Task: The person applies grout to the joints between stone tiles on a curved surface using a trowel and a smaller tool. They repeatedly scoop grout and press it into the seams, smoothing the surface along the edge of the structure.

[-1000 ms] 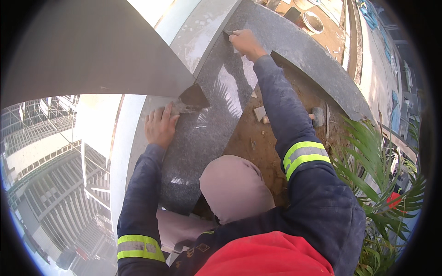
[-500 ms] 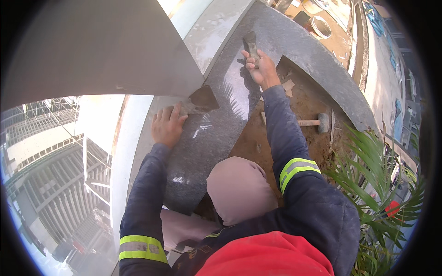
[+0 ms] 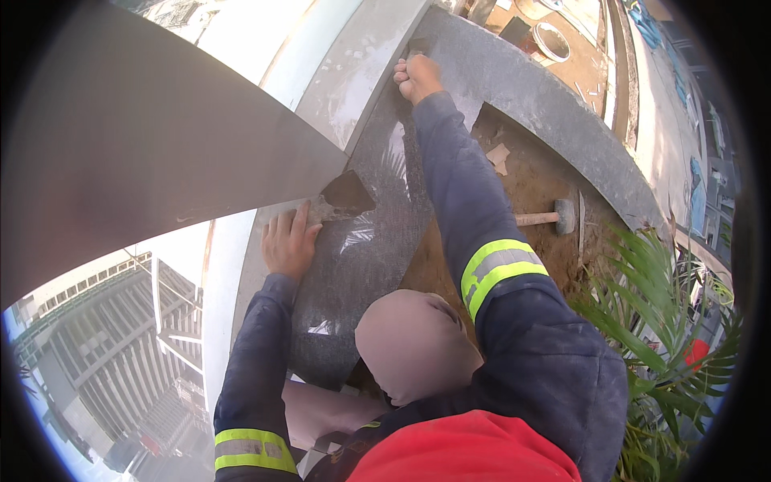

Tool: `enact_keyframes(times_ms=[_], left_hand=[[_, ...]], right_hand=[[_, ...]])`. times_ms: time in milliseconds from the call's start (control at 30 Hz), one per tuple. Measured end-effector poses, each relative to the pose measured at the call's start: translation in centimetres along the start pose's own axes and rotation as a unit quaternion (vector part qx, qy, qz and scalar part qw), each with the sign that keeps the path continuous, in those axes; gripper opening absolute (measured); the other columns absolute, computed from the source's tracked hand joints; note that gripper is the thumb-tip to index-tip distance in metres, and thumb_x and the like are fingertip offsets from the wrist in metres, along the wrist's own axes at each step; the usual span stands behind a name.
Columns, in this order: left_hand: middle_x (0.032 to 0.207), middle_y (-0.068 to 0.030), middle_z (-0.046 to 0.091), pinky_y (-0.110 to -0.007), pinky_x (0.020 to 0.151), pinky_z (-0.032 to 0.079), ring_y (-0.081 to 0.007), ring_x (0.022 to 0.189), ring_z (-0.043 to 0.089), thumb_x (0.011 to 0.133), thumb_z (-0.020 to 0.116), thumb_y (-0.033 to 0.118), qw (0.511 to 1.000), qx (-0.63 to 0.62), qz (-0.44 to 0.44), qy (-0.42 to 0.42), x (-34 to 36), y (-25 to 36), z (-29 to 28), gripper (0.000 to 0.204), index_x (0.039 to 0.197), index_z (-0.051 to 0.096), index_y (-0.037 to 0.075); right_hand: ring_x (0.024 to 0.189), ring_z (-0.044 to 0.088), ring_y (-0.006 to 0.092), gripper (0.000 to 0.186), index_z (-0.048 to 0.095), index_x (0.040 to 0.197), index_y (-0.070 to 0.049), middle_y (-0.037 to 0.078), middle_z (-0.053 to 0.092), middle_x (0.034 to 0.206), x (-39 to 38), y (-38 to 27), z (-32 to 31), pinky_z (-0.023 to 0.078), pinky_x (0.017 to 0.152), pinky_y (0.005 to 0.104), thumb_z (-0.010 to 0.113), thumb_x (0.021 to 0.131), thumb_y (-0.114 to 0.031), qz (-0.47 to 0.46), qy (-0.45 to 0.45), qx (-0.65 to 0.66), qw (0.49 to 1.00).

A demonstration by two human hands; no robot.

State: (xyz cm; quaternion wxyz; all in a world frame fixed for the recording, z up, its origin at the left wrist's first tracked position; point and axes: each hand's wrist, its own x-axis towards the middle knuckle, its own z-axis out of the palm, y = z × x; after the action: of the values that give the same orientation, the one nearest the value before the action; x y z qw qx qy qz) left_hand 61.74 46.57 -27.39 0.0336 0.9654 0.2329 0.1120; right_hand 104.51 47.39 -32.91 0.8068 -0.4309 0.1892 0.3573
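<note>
The person's right hand point(image 3: 418, 79) is clenched around a small scraper point(image 3: 418, 46), whose dark blade shows just beyond the knuckles at the far part of a grey stone slab point(image 3: 357, 257). The slab is speckled and dusty, marked by bright patches of light and leaf-like shadows. A curved grey strip point(image 3: 562, 120) runs from its far end along a bed of brown soil point(image 3: 574, 261). A pale ledge point(image 3: 341, 88) borders the slab on the left, and a large grey panel point(image 3: 161, 120) fills the upper left. A slatted structure point(image 3: 104, 361) shows at lower left and a leafy plant point(image 3: 642, 321) at lower right.

The right arm reaches far forward, nearly straight. The left hand point(image 3: 291, 241) lies palm down, fingers extended forward, at the slab's left edge; its index finger and thumb are at the handle of a broad scraper point(image 3: 349, 195), and whether it grips that handle cannot be told.

Counted, there are two scrapers, one on the slab by the left hand and one in the right; one mallet point(image 3: 565, 217), lying on the soil; one bucket point(image 3: 551, 42), beyond the strip; and one reflective band point(image 3: 502, 269) on each dark sleeve.
</note>
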Motion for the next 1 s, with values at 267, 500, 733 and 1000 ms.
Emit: enact_keyframes(times_ms=[267,500,733,1000], left_hand=[[0.103,-0.0063,0.064,-0.043,0.078,0.047,-0.0269,0.092,0.061,0.086,0.075,0.035,0.999,-0.001,0.019,0.040,0.5,0.2,0.3,0.051,0.133,0.064,0.016],[0.102,-0.0061,0.065,-0.042,0.078,0.046,-0.0266,0.091,0.061,0.086,0.075,0.034,0.999,-0.007,0.010,0.030,0.2,-0.1,-0.7,0.052,0.133,0.065,0.015],[0.104,-0.0081,0.065,-0.044,0.081,0.047,-0.0282,0.094,0.061,0.088,0.074,0.034,1.000,-0.006,0.013,0.025,0.3,0.2,0.0,0.051,0.134,0.064,0.014],[0.106,-0.0111,0.065,-0.047,0.081,0.047,-0.0315,0.094,0.061,0.093,0.069,0.038,1.000,-0.017,0.013,0.018,0.5,0.4,0.5,0.050,0.136,0.061,0.014]], right_hand=[[0.066,0.051,0.0179,0.024,0.042,0.124,0.007,0.021,0.055,0.098,8.7,-7.3,1.3,0.035,0.047,0.0277,0.033,0.102,0.000,-0.038,-0.030,-0.084,0.995],[0.067,0.048,0.0153,0.021,0.038,0.125,0.000,0.017,0.053,0.099,3.0,-9.3,-2.1,0.037,0.050,0.0257,0.029,0.109,-0.010,-0.064,-0.117,-0.085,0.987],[0.063,0.048,0.0153,0.023,0.039,0.124,0.003,0.018,0.053,0.098,-3.3,-1.8,-4.6,0.035,0.045,0.0256,0.032,0.108,-0.011,0.029,-0.037,-0.063,0.997],[0.062,0.049,0.0158,0.031,0.039,0.129,0.006,0.023,0.054,0.099,6.8,-7.8,0.1,0.032,0.044,0.0271,0.032,0.098,0.004,0.006,-0.021,-0.076,0.997]])
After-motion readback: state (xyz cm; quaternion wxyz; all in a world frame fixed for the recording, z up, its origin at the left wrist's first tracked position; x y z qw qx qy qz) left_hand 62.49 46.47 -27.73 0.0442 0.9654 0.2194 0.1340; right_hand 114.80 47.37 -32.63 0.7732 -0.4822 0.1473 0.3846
